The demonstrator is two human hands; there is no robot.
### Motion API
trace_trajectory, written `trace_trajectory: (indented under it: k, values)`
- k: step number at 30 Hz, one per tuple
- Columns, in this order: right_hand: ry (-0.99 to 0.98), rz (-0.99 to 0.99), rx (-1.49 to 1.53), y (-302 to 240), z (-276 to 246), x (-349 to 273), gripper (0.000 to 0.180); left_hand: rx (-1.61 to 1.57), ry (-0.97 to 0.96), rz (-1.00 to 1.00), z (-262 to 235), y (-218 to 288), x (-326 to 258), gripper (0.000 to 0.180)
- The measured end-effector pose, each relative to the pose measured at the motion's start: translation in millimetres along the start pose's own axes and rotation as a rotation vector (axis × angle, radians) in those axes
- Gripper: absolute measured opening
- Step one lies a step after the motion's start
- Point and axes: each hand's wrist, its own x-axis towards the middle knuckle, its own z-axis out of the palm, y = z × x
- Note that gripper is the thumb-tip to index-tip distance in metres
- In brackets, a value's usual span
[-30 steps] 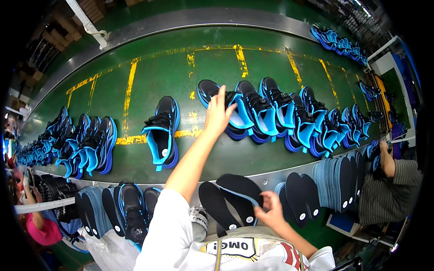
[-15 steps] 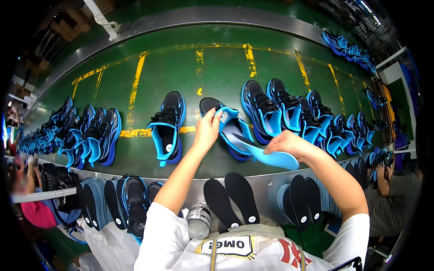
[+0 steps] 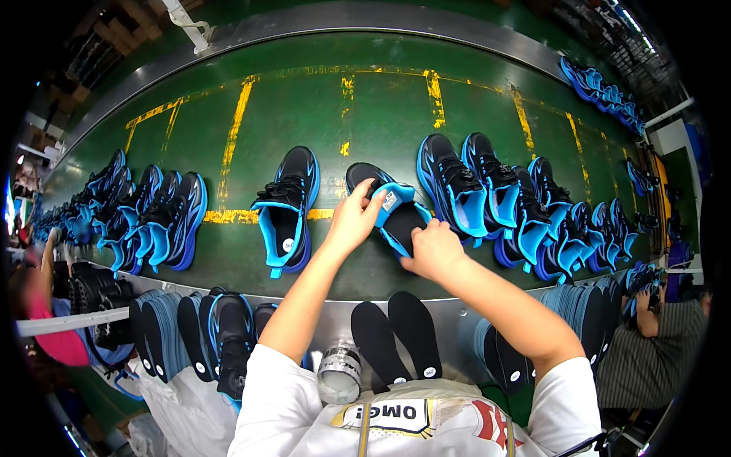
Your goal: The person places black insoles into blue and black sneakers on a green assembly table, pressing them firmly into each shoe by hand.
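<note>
A black and blue sneaker [image 3: 368,174] sits on the green surface in front of me, toe pointing away. My left hand [image 3: 354,219] is closed on the sneaker's bright blue tongue [image 3: 394,196], pulling it up and back. Inside the opening lies a black insole [image 3: 402,222]. At the heel end, the curled fingers of my right hand [image 3: 435,250] grip the insole's rear and partly cover it and the heel collar. Just left stands another sneaker [image 3: 293,179], with a black insole and a round white sticker inside.
Sneakers line up to the left [image 3: 180,221] and right [image 3: 449,183]. Along the metal edge nearest me stand two black insoles [image 3: 413,331], insole stacks [image 3: 161,335] and a roll of clear tape [image 3: 339,373]. Other people work at far left and right [image 3: 647,358].
My right hand has moved left and forward, bringing the insole from partly outside into the sneaker. My left hand still holds the tongue. The whole view has shifted slightly.
</note>
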Motion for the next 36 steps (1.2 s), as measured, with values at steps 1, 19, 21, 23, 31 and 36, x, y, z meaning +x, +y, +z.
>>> trace_trajectory:
  k: [1, 19, 21, 23, 31, 36]
  values:
    - [-0.128, -0.001, -0.010, 6.3, -2.1, 6.9, 0.033, 0.017, -0.014, 0.017, 1.7, -2.8, 0.6, 0.029]
    - [0.033, -0.166, -0.135, 17.9, 54.7, 43.8, 0.021, -0.034, -0.021, 0.048, 21.0, -33.5, -0.8, 0.031]
    - [0.065, -0.163, -0.110, 27.6, 60.6, 42.9, 0.019, -0.001, 0.020, 0.089, 26.6, -24.3, -4.8, 0.029]
    - [0.094, -0.200, -0.071, 33.5, 63.9, 44.3, 0.017, 0.032, 0.042, 0.108, 29.7, -15.8, -5.8, 0.025]
    - [-0.312, -0.296, -0.262, 40.4, 49.1, 48.5, 0.030, 0.014, 0.027, 0.112, 32.0, -17.6, -4.0, 0.027]
    - [-0.309, -0.345, -0.391, 40.5, 61.3, 63.2, 0.026, -0.033, 0.176, 0.136, 43.6, -11.2, -5.0, 0.025]
